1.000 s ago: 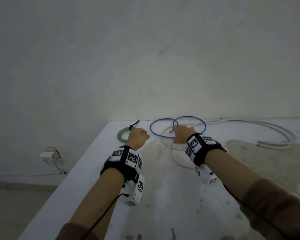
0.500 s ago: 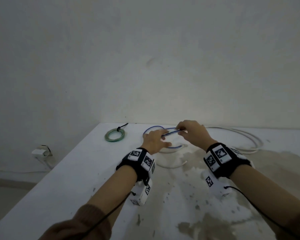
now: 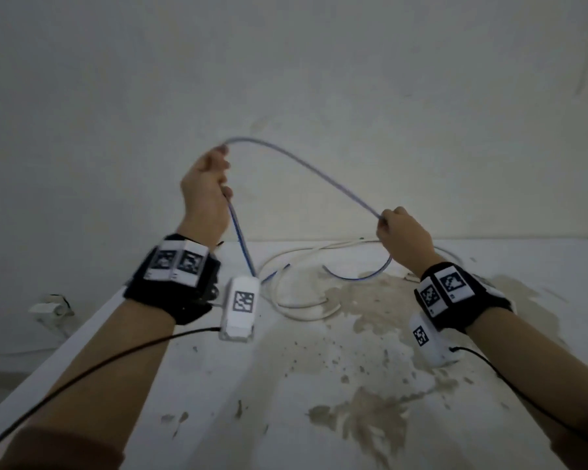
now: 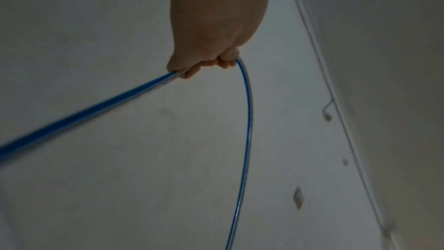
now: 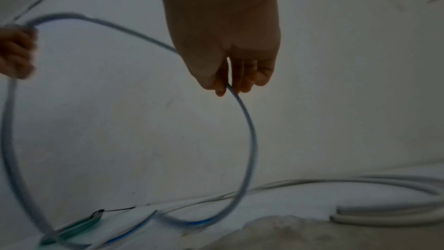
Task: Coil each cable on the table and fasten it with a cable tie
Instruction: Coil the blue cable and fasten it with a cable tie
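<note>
Head cam: L hand [image 3: 204, 184] & R hand [image 3: 403, 232] grip blue cable [image 3: 306, 167] above table [image 3: 218, 385].

Dim, flat grey light, grainy pictures, motion blur in wrist views, wide-angle bending at edges

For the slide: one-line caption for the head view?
Both hands lift the blue cable off the table: left hand grips it high, right hand pinches it lower.
</note>
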